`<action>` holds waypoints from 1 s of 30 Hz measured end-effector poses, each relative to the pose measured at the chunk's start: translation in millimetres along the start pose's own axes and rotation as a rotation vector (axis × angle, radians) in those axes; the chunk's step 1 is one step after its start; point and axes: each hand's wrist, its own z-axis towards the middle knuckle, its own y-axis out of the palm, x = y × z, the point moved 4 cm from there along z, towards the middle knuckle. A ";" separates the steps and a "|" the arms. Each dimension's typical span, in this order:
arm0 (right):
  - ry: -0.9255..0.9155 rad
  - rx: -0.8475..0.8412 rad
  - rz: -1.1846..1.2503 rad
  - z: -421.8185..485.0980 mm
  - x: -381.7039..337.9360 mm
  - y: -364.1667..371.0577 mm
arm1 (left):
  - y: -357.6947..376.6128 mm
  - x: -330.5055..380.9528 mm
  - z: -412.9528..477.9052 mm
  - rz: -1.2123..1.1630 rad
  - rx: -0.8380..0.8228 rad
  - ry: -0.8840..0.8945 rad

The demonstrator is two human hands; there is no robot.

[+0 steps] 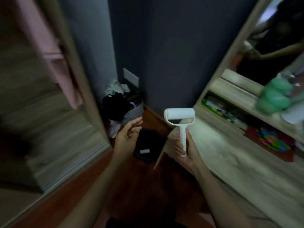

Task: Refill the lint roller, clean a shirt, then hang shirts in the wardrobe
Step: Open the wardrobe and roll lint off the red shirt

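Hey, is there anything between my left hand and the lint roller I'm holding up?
Nothing visible does. The left hand is open, apart from the lint roller, with only air between them. The right hand grips its handle from below. The dark bundle on the floor lies beyond that gap, not in it.

Right hand grips white lint roller by handle, roll upright. Left hand just left of roller, fingers relaxed, holding nothing. Laundry basket behind it.
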 end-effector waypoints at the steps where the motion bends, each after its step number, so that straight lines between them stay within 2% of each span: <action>1: -0.005 0.041 0.002 -10.6 -11.0 -22.8 | 25.3 -3.5 2.9 0.006 -0.042 -0.006; 5: -0.009 0.220 0.009 -41.9 -47.0 -113.4 | 119.1 -24.7 19.8 0.057 -0.156 -0.034; 9: 0.039 0.251 0.160 -49.4 -66.3 -181.6 | 196.9 -58.5 37.3 0.178 -0.246 -0.076; 15: -0.031 0.401 0.245 -44.7 -94.1 -243.5 | 285.1 -113.0 47.9 0.675 -0.540 0.034; 19: 0.020 0.440 0.194 -43.7 -100.5 -255.3 | 305.5 -131.8 45.0 0.747 -0.490 -0.015; 22: -0.022 0.670 -0.103 -48.1 -107.9 -264.5 | 314.3 -136.9 41.1 0.810 -0.499 -0.006; 24: -0.150 0.881 -0.409 -56.5 -114.9 -271.9 | 314.6 -139.5 42.4 0.818 -0.507 0.001; 25: -0.231 0.929 -0.571 -60.2 -117.3 -273.4 | 314.4 -140.6 43.3 0.815 -0.506 0.005; 27: -0.340 0.908 -0.873 -64.6 -116.9 -269.6 | 313.3 -142.4 44.6 0.816 -0.498 0.013; 30: -0.443 0.825 -1.202 -64.7 -109.6 -271.3 | 313.8 -145.9 45.7 0.803 -0.495 0.017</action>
